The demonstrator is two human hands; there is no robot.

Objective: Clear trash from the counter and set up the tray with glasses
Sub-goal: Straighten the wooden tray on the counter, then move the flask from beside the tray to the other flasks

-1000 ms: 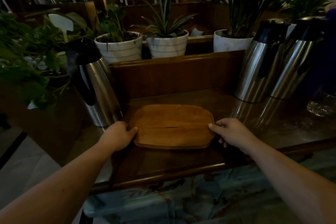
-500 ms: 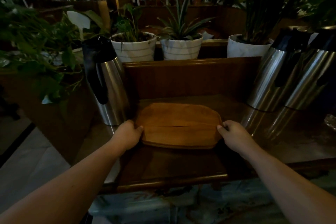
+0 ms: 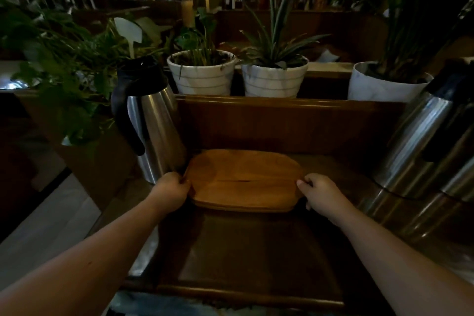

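Note:
A rounded wooden tray point(image 3: 243, 179) lies flat on the dark wooden counter point(image 3: 251, 251), close to the raised back panel. My left hand point(image 3: 170, 191) grips the tray's left edge, fingers curled around the rim. At the tray's right edge, my right hand point(image 3: 319, 191) holds on with thumb and fingers. The tray carries nothing. No glasses and no trash show in this view.
A steel thermos jug point(image 3: 151, 123) with a black handle stands just left of the tray. Two more steel jugs point(image 3: 423, 146) stand at the right. Three white plant pots point(image 3: 202, 74) sit on the ledge behind. The floor drops away at the left.
Both hands have pushed the tray a little farther back toward the panel, and the left hand has curled tighter on the rim. The view has shifted leftward and closer.

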